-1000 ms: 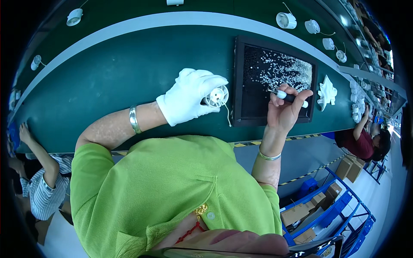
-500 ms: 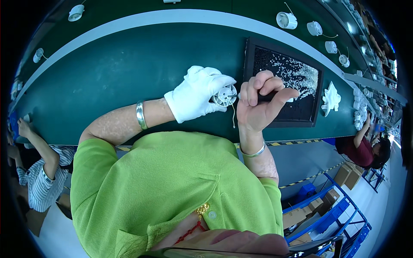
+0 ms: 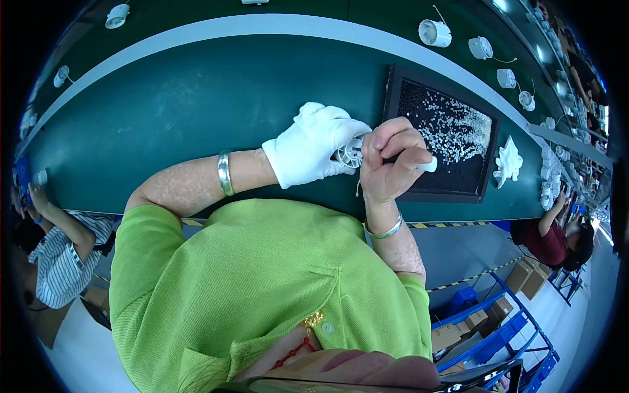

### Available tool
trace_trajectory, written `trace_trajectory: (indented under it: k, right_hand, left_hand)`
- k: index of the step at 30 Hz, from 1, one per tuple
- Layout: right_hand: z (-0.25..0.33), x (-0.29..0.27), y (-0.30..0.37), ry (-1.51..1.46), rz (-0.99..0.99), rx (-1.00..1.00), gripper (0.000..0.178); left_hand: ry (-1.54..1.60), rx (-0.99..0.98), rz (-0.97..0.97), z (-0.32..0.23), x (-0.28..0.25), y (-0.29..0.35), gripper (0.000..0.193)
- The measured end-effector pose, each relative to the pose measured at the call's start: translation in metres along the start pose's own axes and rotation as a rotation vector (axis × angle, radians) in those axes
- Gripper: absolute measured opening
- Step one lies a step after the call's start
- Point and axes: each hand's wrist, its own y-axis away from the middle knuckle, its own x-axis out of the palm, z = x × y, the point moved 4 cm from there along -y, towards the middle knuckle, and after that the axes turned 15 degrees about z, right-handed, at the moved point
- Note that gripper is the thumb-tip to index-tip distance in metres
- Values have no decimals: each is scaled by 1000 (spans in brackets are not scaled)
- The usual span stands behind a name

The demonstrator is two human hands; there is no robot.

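My left hand (image 3: 317, 145), in a white glove, is closed around a round, ribbed white plastic part (image 3: 349, 154). A thin pale wire (image 3: 358, 188) hangs below that part. My bare right hand (image 3: 395, 157) is right beside it, with curled fingers around a slim tool that looks like a screwdriver. The tool's rounded white end (image 3: 428, 164) sticks out past my thumb; my fingers hide most of its length. Its front end points at the white part, but the contact itself is covered by my hands.
Just beyond my right hand lies a black tray (image 3: 390, 95) with many small white and black pieces. A crumpled white glove (image 3: 508, 162) rests to its right. White cylindrical units with wires (image 3: 435, 33) stand beyond the pale strip (image 3: 262, 25). People work at both sides; blue shelving (image 3: 517, 327) holds boxes.
My left hand and the white part have shifted a little right, closer to my right hand. My right fingers have curled in more, and the tool's white end shows more clearly.
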Motion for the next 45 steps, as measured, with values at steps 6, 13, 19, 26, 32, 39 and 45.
trace_trajectory:
  k: [6, 13, 19, 26, 32, 39, 45]
  right_hand:
    - [5, 10, 3, 385, 98, -43, 43]
    - [11, 25, -4, 621, 150, -49, 32]
    - [6, 6, -10, 296, 18, 202, 26]
    - [96, -105, -9, 269, -391, -134, 79]
    - [75, -114, 32, 609, -485, 17, 44]
    - [80, -126, 40, 702, -614, 75, 38]
    - [79, -123, 40, 675, -629, 141, 39]
  left_hand:
    - [-11, -3, 18, -1, -3, 2, 49]
    - [55, 50, 8, 3, -4, 2, 49]
    - [16, 19, 34, -2, -11, 0, 56]
    - [151, -411, -264, 44, -131, -49, 69]
    - [-488, -864, -69, 131, -194, -89, 64]
    - [-709, -376, -275, 64, -192, -157, 69]
    - [-138, -185, -211, 61, -116, -245, 78]
